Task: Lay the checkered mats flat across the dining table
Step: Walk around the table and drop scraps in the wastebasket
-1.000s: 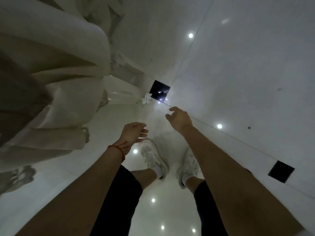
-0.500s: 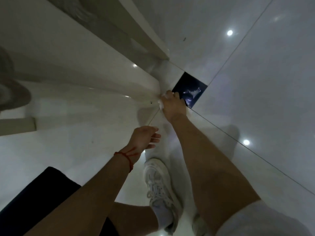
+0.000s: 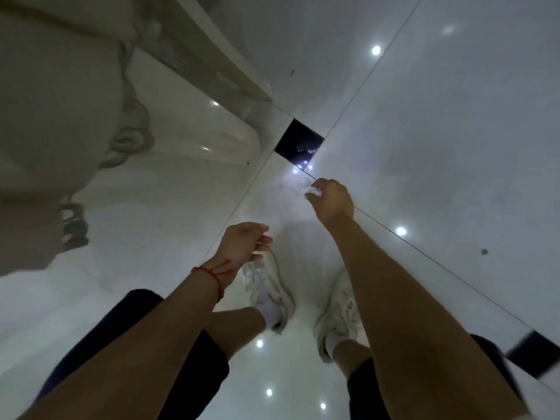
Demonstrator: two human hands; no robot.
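No checkered mat and no table top are in view; I look down at a glossy white tiled floor [image 3: 424, 147]. My right hand [image 3: 331, 201] is raised above the floor, its fingers pinched on a small crumpled white scrap [image 3: 312, 192], maybe tissue. My left hand [image 3: 245, 245] hangs lower and nearer to me, fingers loosely curled and holding nothing; a red string sits on its wrist. My two white sneakers [image 3: 266, 289] stand below the hands.
Pale carved furniture [image 3: 75, 131] with scrolled edges fills the left and top left. A small black inset tile [image 3: 298, 144] lies just beyond my right hand, another black tile [image 3: 533, 356] at the right edge. Ceiling lights reflect in the floor.
My right hand reached down to the white scrap on the floor by the black tile, pinched it and has now lifted it. The camera has risen back up; my left hand stayed empty.
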